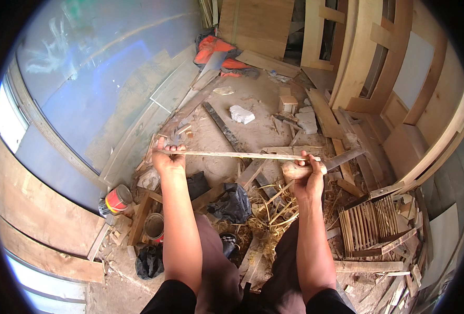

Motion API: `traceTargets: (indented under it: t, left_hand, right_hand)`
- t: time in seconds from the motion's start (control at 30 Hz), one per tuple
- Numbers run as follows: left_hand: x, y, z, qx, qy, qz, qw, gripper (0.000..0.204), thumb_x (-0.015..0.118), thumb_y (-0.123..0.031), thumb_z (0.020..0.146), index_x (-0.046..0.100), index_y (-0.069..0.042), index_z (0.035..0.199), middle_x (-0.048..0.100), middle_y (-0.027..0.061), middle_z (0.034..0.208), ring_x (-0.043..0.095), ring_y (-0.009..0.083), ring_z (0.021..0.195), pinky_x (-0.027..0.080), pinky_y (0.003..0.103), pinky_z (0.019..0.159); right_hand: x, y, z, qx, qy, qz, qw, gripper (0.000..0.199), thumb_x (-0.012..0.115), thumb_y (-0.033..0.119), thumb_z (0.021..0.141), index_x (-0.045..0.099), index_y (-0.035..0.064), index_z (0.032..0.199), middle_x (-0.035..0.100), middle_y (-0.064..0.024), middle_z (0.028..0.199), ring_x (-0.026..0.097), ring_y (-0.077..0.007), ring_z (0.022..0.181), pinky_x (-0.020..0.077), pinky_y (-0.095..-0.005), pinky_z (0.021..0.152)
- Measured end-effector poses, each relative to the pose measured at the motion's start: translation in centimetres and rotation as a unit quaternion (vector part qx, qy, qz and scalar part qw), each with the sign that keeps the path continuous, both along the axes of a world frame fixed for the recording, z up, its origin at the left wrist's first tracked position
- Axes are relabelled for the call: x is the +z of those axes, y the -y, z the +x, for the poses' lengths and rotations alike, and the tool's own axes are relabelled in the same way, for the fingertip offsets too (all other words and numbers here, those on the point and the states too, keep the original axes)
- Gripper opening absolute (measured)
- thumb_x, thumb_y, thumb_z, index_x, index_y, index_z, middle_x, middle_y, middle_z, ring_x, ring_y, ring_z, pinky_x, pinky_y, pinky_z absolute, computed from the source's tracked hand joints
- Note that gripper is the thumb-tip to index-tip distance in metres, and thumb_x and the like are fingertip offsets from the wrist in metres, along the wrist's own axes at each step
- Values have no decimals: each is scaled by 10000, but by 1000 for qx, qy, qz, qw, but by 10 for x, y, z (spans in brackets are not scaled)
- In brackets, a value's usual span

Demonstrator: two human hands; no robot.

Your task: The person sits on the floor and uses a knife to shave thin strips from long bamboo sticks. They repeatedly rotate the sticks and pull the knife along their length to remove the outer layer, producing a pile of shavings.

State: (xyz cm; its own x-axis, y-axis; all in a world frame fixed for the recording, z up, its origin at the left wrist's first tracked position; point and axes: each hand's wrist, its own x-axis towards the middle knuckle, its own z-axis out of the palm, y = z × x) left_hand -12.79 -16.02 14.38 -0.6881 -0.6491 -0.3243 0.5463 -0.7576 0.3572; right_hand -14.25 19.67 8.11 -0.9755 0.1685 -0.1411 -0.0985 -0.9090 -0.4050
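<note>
A long thin wooden strip (237,155) spans level between my two hands. My left hand (169,158) is closed on its left end. At the other end, the fingers of my right hand (311,178) pinch the strip. The same hand also grips a tool with a thick wooden handle (293,171), whose dark flat blade (345,158) points off to the right. The blade's full shape is hard to make out. Below the strip, pale wood shavings (276,214) are heaped between my legs, beside a crumpled black plastic bag (231,203).
Wooden frames (368,52) lean at the right, above a slatted wooden piece (370,225). A red paint can (119,199) and another can (154,226) stand at the left. A dark bar (221,125), a white chunk (242,114) and an orange-black heap (216,52) lie ahead.
</note>
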Motion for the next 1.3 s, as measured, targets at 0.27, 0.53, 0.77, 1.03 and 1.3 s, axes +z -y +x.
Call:
traceTargets:
  t: [0.27, 0.53, 0.77, 1.03, 1.3]
  left_hand:
    - [-3, -2, -3, -31, 47, -123, 991, 550, 490, -571, 1004, 561, -107, 1290, 423, 5, 893, 386, 126, 700, 459, 355, 725]
    - [9, -26, 2, -68, -85, -262, 959, 459, 456, -495, 1036, 558, -122, 1283, 553, 87, 1062, 564, 263, 1017, 489, 423, 967]
    - [20, -26, 9, 2, -197, -252, 947, 523, 395, -594, 1020, 502, -121, 825, 367, -15, 609, 318, 118, 505, 308, 281, 538]
    - [-31, -105, 90, -129, -158, -356, 912, 585, 362, -502, 1049, 354, -106, 618, 329, 10, 580, 305, 135, 525, 287, 295, 549]
    - [-63, -142, 156, -157, -112, -337, 922, 581, 331, -448, 1021, 296, -123, 540, 282, 5, 536, 282, 146, 554, 289, 304, 599]
  right_hand:
    - [-10, -5, -7, 9, 13, -60, 998, 67, 577, 81, 978, 529, 38, 995, 678, -173, 1089, 609, -190, 761, 567, -393, 842]
    - [-15, -14, -13, 13, 42, -79, 996, 84, 584, 88, 979, 515, 41, 974, 672, -156, 1021, 620, -189, 749, 579, -383, 835]
    - [-63, -31, -35, 32, 151, 48, 987, 63, 466, 49, 963, 495, 44, 908, 516, -82, 729, 517, -218, 665, 489, -360, 642]
    - [-34, -35, -14, 55, 170, 131, 975, 61, 556, 83, 963, 548, 40, 921, 526, -37, 733, 462, -124, 601, 448, -298, 568]
    - [-18, -26, 39, 196, 160, 256, 933, 454, 531, 456, 997, 559, 4, 1025, 503, -75, 732, 439, -147, 552, 412, -311, 520]
